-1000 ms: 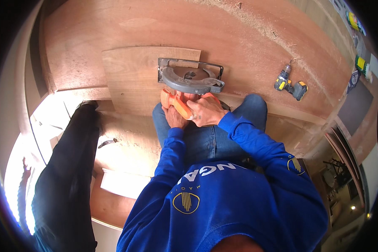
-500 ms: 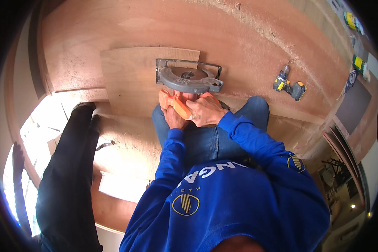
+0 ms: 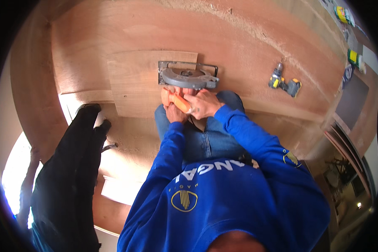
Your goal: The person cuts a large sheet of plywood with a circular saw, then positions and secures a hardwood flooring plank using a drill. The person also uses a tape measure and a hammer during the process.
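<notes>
A circular saw (image 3: pixel 188 79) with a grey blade guard and orange body rests flat on a thin plywood piece (image 3: pixel 132 86). Its dark metal base lies over the right part of that piece. My left hand (image 3: pixel 175 114) is closed around the orange handle part, low on the saw. From the right, my right hand (image 3: pixel 204 104) wraps the rear of the orange handle (image 3: pixel 181 103), close beside the left. The fingers of both hands are partly hidden by the saw.
A yellow-and-black cordless drill (image 3: pixel 284 80) lies on the large wooden sheet (image 3: pixel 239 46) to the right. Another person's dark-clothed leg (image 3: pixel 67 168) stands at the left. Beyond it a curved wooden panel (image 3: pixel 31 71) rises. Yellow-and-green containers (image 3: pixel 355 58) sit far right.
My right knee has drawn inward. At the left, the curved panel now covers more of the view, and the other person's leg has shifted slightly. Both hands keep their grip on the saw.
</notes>
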`<move>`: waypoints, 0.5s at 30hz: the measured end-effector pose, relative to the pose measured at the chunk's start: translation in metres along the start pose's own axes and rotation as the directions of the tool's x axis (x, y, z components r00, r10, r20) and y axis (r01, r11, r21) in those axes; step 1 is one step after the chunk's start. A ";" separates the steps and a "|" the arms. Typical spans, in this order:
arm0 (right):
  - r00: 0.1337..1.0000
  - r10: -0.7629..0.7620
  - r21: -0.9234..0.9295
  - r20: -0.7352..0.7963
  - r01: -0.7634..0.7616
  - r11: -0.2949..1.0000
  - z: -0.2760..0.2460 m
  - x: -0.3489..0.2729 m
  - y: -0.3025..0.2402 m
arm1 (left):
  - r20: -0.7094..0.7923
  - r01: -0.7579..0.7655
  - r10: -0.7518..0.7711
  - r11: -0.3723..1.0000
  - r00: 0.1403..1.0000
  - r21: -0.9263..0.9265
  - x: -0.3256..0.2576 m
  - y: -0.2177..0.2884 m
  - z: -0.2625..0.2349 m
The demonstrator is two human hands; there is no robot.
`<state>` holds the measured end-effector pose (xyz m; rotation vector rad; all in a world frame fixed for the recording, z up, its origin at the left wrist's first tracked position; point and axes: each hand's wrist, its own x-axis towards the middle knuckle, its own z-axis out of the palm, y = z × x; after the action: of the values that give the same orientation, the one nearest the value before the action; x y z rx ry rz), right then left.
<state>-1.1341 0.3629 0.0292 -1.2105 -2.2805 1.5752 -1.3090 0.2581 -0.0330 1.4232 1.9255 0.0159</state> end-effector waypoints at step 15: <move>0.989 0.046 0.124 0.141 -0.064 0.990 0.006 -0.001 0.003 | 0.016 0.041 -0.040 0.999 0.999 -0.032 -0.009 0.004 -0.005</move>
<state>-1.1350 0.3584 0.0236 -1.1768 -2.2020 1.8485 -1.3069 0.2539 -0.0225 1.3588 1.9331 0.0175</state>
